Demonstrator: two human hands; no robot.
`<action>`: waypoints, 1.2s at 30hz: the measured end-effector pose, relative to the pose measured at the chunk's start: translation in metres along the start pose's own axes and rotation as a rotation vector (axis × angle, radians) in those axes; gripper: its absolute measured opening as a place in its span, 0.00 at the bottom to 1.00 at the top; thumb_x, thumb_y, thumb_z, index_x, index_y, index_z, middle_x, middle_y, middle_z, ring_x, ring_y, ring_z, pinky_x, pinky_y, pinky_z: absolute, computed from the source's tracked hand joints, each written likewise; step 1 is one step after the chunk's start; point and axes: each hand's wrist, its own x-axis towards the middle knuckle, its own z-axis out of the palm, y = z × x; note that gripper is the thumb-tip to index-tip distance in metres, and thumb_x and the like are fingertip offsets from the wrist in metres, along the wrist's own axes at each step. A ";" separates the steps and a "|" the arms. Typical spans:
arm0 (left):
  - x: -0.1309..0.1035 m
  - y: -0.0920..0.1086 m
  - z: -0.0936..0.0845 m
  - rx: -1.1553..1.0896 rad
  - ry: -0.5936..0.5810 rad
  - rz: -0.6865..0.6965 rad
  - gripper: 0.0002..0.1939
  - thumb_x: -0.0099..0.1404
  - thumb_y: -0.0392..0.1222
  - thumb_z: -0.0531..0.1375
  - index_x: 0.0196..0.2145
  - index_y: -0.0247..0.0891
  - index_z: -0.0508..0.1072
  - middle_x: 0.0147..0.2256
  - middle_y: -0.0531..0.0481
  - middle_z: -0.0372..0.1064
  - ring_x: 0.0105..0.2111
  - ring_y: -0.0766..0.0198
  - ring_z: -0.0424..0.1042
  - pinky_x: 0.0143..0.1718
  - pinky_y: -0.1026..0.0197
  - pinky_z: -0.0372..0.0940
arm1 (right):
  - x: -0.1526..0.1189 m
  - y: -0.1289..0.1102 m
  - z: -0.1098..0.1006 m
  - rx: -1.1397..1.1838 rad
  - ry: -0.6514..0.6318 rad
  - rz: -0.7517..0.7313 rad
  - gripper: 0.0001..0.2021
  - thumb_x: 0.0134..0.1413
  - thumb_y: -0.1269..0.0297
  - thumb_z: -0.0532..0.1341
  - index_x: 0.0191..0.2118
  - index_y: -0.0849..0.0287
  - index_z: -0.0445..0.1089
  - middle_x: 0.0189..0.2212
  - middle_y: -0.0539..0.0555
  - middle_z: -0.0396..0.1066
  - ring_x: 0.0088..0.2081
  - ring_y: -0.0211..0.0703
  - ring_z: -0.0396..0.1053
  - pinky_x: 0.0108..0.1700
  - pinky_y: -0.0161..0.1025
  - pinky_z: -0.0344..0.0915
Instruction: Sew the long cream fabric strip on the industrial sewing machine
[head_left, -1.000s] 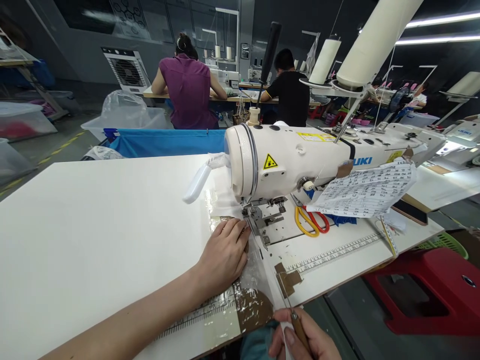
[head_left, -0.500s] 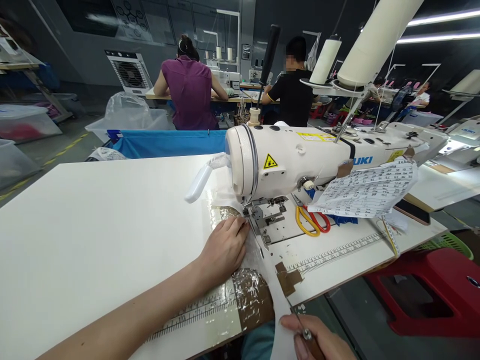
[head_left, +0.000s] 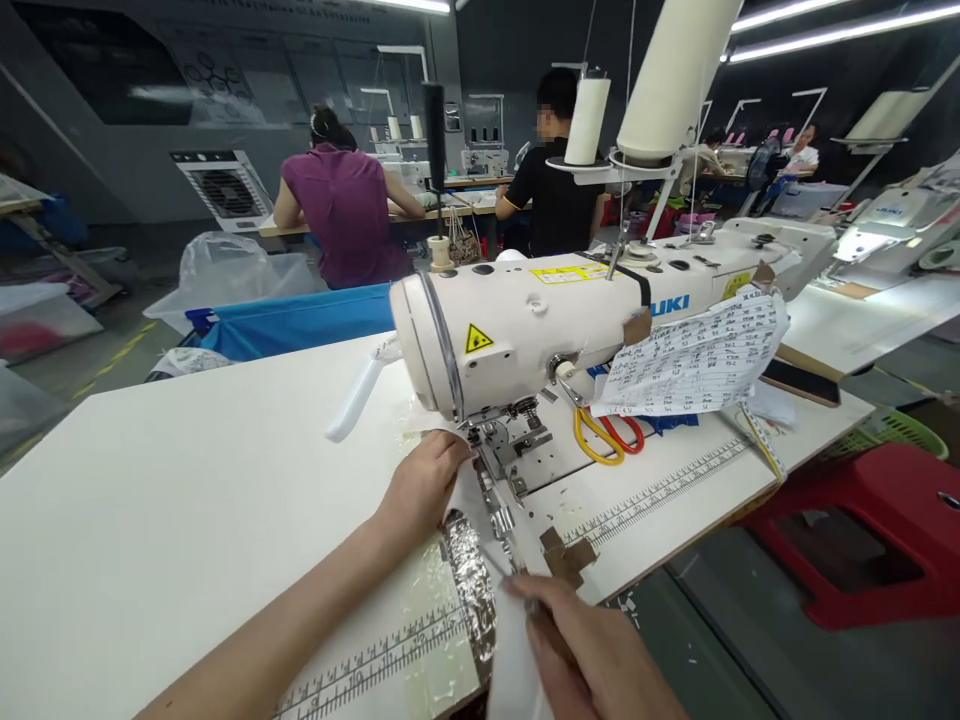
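On white table (head_left: 150, 480), sewing machine (head_left: 525, 330), workshop behind

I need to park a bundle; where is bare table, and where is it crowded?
Bare: the white table left of the left hand, back to the blue bin. Crowded: around the presser foot, scissors and paper sheet, and near the right hand.

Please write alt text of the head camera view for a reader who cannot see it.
A person's left hand presses white fabric beside the presser foot of a white sewing machine, while the right hand holds the fabric's near end. Scissors lie behind.
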 end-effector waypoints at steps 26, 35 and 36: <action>0.004 -0.015 -0.013 -0.357 -0.035 -0.049 0.10 0.69 0.41 0.56 0.39 0.40 0.78 0.38 0.47 0.75 0.38 0.61 0.75 0.33 0.65 0.68 | 0.071 0.028 0.026 -0.506 0.068 -0.174 0.12 0.61 0.76 0.55 0.49 0.62 0.69 0.32 0.54 0.75 0.28 0.46 0.73 0.25 0.38 0.58; 0.001 -0.015 -0.006 -0.285 0.004 -0.072 0.10 0.71 0.43 0.55 0.38 0.38 0.75 0.37 0.46 0.73 0.36 0.61 0.73 0.33 0.64 0.68 | 0.072 0.029 0.027 -0.486 0.096 -0.200 0.11 0.64 0.74 0.53 0.50 0.61 0.67 0.32 0.53 0.75 0.27 0.47 0.73 0.24 0.39 0.59; 0.000 -0.015 -0.005 -0.275 0.013 -0.067 0.10 0.71 0.43 0.55 0.38 0.38 0.75 0.37 0.46 0.73 0.36 0.61 0.73 0.33 0.64 0.68 | 0.073 0.029 0.027 -0.497 0.086 -0.192 0.11 0.64 0.75 0.54 0.50 0.61 0.67 0.33 0.53 0.75 0.27 0.47 0.73 0.24 0.39 0.59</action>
